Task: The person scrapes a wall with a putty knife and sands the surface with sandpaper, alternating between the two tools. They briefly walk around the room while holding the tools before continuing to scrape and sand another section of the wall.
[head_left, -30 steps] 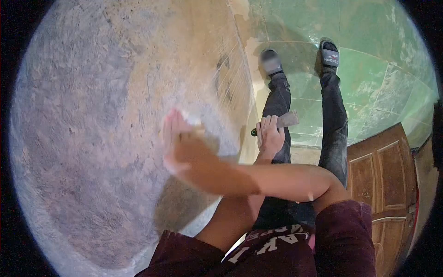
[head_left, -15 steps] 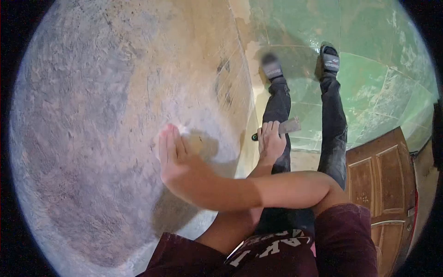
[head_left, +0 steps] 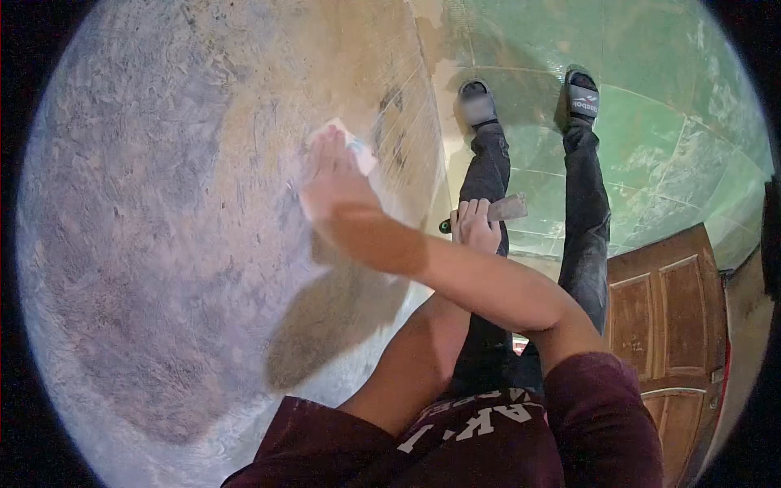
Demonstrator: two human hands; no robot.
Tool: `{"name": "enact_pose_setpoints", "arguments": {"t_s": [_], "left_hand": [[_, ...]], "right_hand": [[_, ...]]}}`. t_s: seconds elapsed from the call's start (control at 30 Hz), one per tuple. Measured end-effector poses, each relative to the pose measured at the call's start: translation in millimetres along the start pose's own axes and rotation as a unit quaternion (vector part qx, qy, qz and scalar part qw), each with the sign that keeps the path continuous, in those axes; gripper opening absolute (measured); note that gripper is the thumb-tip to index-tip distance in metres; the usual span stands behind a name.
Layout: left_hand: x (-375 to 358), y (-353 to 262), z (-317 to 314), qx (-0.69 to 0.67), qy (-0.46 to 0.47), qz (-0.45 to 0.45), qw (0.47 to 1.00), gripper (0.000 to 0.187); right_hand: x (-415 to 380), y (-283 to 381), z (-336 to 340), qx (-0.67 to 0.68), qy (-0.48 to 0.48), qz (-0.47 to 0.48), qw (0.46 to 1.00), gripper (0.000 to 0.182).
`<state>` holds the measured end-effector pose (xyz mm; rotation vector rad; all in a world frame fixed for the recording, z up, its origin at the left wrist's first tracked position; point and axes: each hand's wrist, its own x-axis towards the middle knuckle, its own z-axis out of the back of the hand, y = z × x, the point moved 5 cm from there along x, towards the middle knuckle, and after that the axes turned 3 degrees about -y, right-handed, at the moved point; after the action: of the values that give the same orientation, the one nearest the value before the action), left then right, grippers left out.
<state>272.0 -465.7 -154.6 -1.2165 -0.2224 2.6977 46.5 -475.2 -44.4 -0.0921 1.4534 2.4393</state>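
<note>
My right hand (head_left: 335,175) lies against the rough wall, its fingers together and pressing a pale piece of sandpaper (head_left: 362,154) to the surface. Only an edge and corner of the sheet show past the fingers, with faint coloured marks on it. Below the crossing right arm, my left hand (head_left: 478,228) is closed around the handle of a putty knife. Its flat metal putty knife blade (head_left: 510,208) points to the right, and the dark handle end with a green ring sticks out on the left. The knife is in front of my leg, apart from the wall.
The plastered wall (head_left: 163,244), patchy grey and tan, fills the left side. Green tiles (head_left: 643,146) with whitish smears cover the floor under my slippers (head_left: 584,99). A brown panelled wooden door (head_left: 667,317) is at the right. The right arm casts a shadow on the wall.
My right hand has moved up and slightly right along the wall, and more of the sandpaper shows. My left hand with the putty knife has shifted slightly upward.
</note>
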Motion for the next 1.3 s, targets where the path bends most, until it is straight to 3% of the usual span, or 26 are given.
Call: {"name": "enact_pose_setpoints", "arguments": {"t_s": [0.03, 0.1, 0.17, 0.27, 0.37, 0.4, 0.5, 0.6, 0.7, 0.83, 0.9, 0.93, 1.03, 1.1, 1.3], "left_hand": [[0, -1, 0, -0.001, -0.002, -0.003, 1.0, 0.017], [1, -1, 1, -0.008, 0.015, -0.01, 1.0, 0.016], [-4, 2, 0, -0.006, 0.016, -0.002, 1.0, 0.016], [-7, 2, -2, -0.008, -0.003, 0.001, 1.0, 0.017], [7, -4, -1, 0.001, -0.045, -0.021, 0.999, 0.017], [4, -6, 5, -0.011, -0.029, -0.026, 0.999, 0.017], [0, -5, 5, -0.021, -0.009, -0.027, 0.999, 0.016], [-1, -3, 3, -0.005, 0.025, 0.007, 1.0, 0.02], [3, -3, 7, -0.009, 0.024, -0.011, 1.0, 0.02], [1, -4, 12, -0.016, -0.031, -0.036, 0.999, 0.016], [1, -3, 10, 0.001, -0.021, -0.021, 1.0, 0.017], [1, -1, 9, -0.002, -0.019, -0.019, 1.0, 0.017], [2, -3, 8, -0.001, -0.006, -0.019, 1.0, 0.017], [1, -1, 10, -0.014, -0.012, -0.024, 1.0, 0.015], [-7, -4, 2, -0.005, -0.018, -0.017, 1.0, 0.015]], "right_hand": [[-13, 20, 4, -0.002, -0.003, 0.001, 1.0, 0.059], [-46, 85, 15, -0.173, 0.001, 0.074, 0.982, 0.059], [-44, 70, 30, -0.115, 0.037, 0.078, 0.99, 0.057], [-3, -12, -22, -0.031, -0.002, -0.027, 0.999, 0.054], [-33, 37, 7, -0.008, -0.038, -0.024, 0.999, 0.054], [-41, 60, 36, -0.044, 0.042, 0.073, 0.995, 0.056], [-33, 35, 7, -0.045, -0.034, 0.046, 0.997, 0.058], [5, -16, -4, -0.026, 0.017, 0.017, 0.999, 0.059], [-53, 43, 34, -0.02, 0.041, 0.033, 0.998, 0.06], [-42, 26, 28, 0.08, 0.057, 0.02, 0.995, 0.061], [-8, 0, 17, -0.076, 0.059, 0.022, 0.995, 0.064], [-13, -1, 15, -0.077, 0.063, 0.022, 0.995, 0.064], [-45, -5, 26, 0.031, 0.017, 0.039, 0.999, 0.06], [-85, 9, 20, 0.078, 0.063, 0.142, 0.985, 0.057], [-80, 2, 9, 0.078, 0.053, 0.125, 0.988, 0.062]]}}
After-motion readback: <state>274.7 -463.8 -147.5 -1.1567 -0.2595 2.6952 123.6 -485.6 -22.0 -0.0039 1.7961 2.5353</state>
